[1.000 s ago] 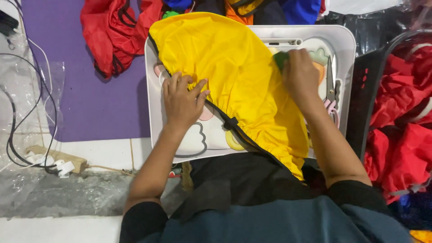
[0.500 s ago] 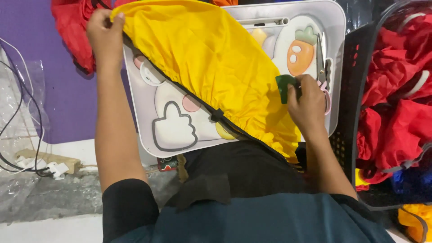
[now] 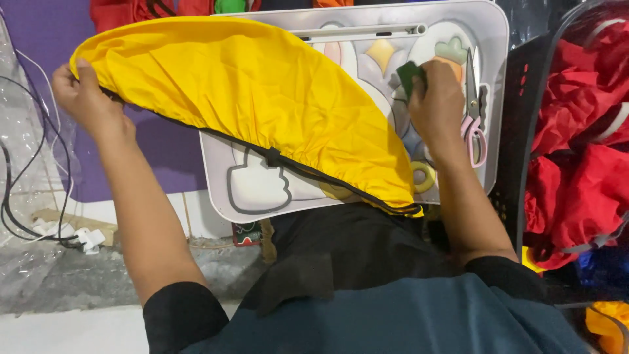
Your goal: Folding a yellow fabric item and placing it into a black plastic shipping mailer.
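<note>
I see the yellow cloth bag (image 3: 262,105) stretched over the white lap tray (image 3: 367,19), its left end past the tray's edge. My left hand (image 3: 85,98) has its grip clenched on that end; my right hand (image 3: 436,98) pinches a green tab (image 3: 411,73). Pink-handled scissors (image 3: 473,111) lie just beside it, red cloth (image 3: 583,157) in the black basket (image 3: 524,118).

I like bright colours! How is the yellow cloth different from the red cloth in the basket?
The yellow fabric cover is spread out smooth over the grey tray, pulled by the left hand. The red fabric pile lies crumpled in the black basket, untouched. Both are shiny, thin cloth.
</note>
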